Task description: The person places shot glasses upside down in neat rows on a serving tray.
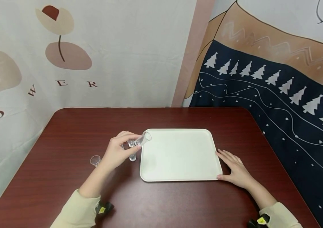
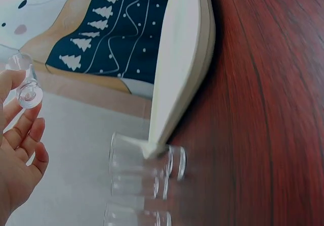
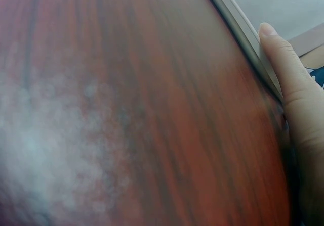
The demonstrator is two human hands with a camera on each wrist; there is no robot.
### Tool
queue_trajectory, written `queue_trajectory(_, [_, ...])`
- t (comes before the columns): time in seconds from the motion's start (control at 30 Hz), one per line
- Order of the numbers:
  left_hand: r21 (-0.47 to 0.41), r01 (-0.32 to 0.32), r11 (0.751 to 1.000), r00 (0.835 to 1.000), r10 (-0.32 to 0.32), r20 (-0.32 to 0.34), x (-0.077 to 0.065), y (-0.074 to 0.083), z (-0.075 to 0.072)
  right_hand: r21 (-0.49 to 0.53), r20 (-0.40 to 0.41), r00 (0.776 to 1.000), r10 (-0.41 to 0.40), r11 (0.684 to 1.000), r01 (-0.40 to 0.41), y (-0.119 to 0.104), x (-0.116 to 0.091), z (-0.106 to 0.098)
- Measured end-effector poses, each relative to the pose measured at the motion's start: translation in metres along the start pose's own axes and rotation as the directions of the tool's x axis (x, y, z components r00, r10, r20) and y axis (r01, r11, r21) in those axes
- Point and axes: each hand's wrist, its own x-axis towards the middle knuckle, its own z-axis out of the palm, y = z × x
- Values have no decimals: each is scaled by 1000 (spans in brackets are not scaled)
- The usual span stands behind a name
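My left hand (image 1: 115,153) pinches a small clear shot glass (image 1: 144,138) between thumb and fingers, tilted with its rim to the right, over the left edge of a cream tray (image 1: 181,155). In the left wrist view the held glass (image 2: 29,93) shows its thick base, and several more shot glasses (image 2: 134,157) stand beside the tray. From the head, one standing glass (image 1: 132,157) shows partly below the held one; others are hidden behind my hand. My right hand (image 1: 235,169) touches the tray's right edge with thumb and fingers spread and fairly straight.
Another clear glass (image 1: 95,160) stands left of my left wrist, partly covered by it. The dark red wooden table (image 1: 172,205) extends around the tray. Printed cloths (image 1: 138,57) hang behind the table and along its right side.
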Motion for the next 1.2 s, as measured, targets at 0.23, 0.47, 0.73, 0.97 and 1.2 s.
queue_trajectory(0.23, [5,-24,1000,1000,24,0,9,10,18,0,-2,1000,-2,1000,2,0,0,0])
queue_trajectory(0.47, [2,-49,999,998,49,34,19,13,36,1,-1,1000,-1,1000,1,1,0,0])
queue_trajectory(0.73, [-33,-37,999,998,38,47,23,-23,74,1,-4,1000,-2,1000,2,1,-1,0])
queue_trajectory(0.97, [-105,4,994,999,2,50,28,-29,105,1,-10,1000,-1,1000,1,0,-1,1])
queue_trajectory(1.2, [-142,30,989,997,-20,74,33,-30,132,4,-13,1000,-8,1000,8,-1,-1,0])
